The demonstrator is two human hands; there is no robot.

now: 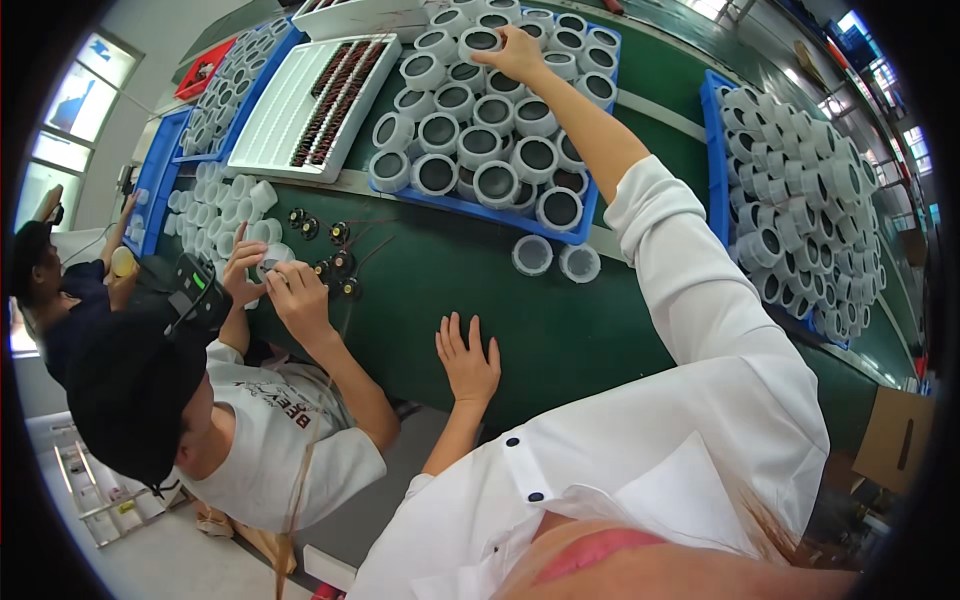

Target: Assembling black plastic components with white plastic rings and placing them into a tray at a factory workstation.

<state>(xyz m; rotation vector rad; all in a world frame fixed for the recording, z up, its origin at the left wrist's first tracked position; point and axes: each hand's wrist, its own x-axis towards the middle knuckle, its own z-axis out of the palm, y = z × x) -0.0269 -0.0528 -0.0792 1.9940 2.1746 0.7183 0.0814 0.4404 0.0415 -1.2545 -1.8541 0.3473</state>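
My right hand (517, 55) reaches far across the green table (560, 330) into a blue tray (500, 212) packed with white round cups with dark insides. Its fingers close on one of these cups (481, 42) in the tray's back rows. My left hand (468, 358) lies flat on the green table near the front edge, fingers spread, holding nothing. Two loose white cups (532, 255) (580, 263) stand on the table just in front of the tray.
At my left a co-worker in a black cap (125, 385) handles a white part (272, 262) beside small dark wired pieces (335, 265). A white tray of brown parts (315, 105) sits behind. More white cups fill a blue tray (716, 160) at right. A cardboard box (895, 440) stands low right.
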